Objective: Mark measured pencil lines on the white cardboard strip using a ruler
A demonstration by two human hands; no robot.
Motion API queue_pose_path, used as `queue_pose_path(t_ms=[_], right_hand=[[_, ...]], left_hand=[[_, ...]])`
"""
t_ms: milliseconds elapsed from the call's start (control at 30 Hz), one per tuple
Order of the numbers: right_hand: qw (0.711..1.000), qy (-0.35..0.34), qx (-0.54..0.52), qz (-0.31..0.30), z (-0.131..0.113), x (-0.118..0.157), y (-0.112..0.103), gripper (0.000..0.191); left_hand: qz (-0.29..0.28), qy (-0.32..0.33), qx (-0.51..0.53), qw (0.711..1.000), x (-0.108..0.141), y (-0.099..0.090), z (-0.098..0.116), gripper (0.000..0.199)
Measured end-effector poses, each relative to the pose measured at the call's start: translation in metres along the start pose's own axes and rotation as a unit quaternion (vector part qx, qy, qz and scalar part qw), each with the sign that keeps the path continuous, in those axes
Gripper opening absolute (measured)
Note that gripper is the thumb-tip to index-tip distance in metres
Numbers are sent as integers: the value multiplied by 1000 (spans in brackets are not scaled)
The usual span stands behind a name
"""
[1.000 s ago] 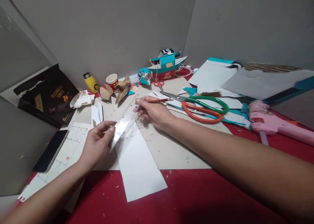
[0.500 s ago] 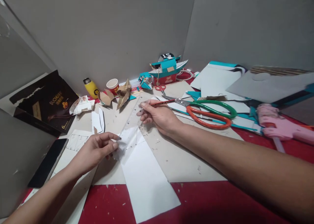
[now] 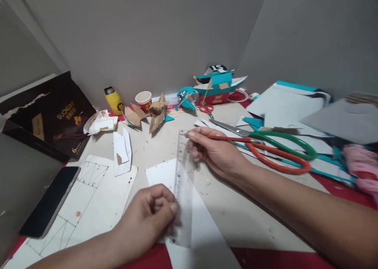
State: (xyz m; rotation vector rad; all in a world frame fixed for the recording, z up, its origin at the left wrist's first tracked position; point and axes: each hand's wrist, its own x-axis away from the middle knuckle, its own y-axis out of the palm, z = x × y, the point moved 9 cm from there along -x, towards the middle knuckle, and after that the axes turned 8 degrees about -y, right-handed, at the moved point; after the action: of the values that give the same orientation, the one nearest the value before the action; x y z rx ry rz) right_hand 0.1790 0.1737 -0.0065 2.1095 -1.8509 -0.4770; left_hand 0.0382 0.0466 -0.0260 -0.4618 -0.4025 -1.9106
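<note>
A clear plastic ruler (image 3: 183, 198) runs lengthwise over a white strip of card (image 3: 206, 225). My left hand (image 3: 149, 214) is closed at the ruler's lower end, thumb and fingers against its left edge. The ruler's far end is pinched by my right hand (image 3: 220, 151), which also keeps a thin red-and-dark pencil (image 3: 226, 138) pointing off to the right. Just beyond that hand lie large scissors (image 3: 280, 145) with green and orange handles. To the left is a white sheet (image 3: 88, 206) with pencilled lines and triangles.
A phone (image 3: 50, 202) and a dark box (image 3: 56, 115) are at left. Along the back stand a yellow bottle (image 3: 113, 100), a paper cup (image 3: 143, 100), folded card pieces (image 3: 158, 113) and a blue paper boat (image 3: 220, 84). Card scraps (image 3: 295, 104) and a pink glue gun (image 3: 360, 166) are at right.
The ruler has turned from slanted to nearly lengthwise over the card strip. My left hand has moved down and right to its lower end. The view has shifted left.
</note>
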Motion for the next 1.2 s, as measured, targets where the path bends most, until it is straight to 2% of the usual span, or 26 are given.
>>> queue_pose_path(t_ms=[67,133,167,233,300,433,500,533,667,900,1033,1200], right_hand=[[1000,-10,9,23,-1,-2,-6,32],[997,-27,3,66,-5,-6,-15,28],[995,-36,-7,93,-7,-9,-22,24],[987,-48,-33,152,-9,-12,-34,20],[976,-54,-58,201,-11,-14,-44,20],[967,-62,-84,234,-12,-15,-50,25],[966,-62,-84,238,-13,-14,-51,26],[965,-62,-84,243,-13,-14,-52,26],[959,-53,-96,261,-12,-15,-58,24],[962,-58,-76,256,-10,-20,-66,22],[961,-56,-81,259,-10,-19,-67,21],[957,-47,-93,269,-11,-19,-67,19]], left_hand=[[1,26,-85,996,4,3,1,29],[24,126,-232,964,10,5,15,27],[38,194,-304,932,15,9,23,27],[63,320,-415,850,27,19,35,24],[81,398,-493,769,35,30,36,22],[100,465,-621,623,43,50,22,29],[103,468,-665,573,44,55,14,31],[105,466,-678,559,44,56,12,32],[84,464,-692,547,44,57,3,36],[65,446,-656,606,36,52,-17,46],[66,452,-649,608,38,51,-19,44],[102,482,-621,610,45,51,-19,34]])
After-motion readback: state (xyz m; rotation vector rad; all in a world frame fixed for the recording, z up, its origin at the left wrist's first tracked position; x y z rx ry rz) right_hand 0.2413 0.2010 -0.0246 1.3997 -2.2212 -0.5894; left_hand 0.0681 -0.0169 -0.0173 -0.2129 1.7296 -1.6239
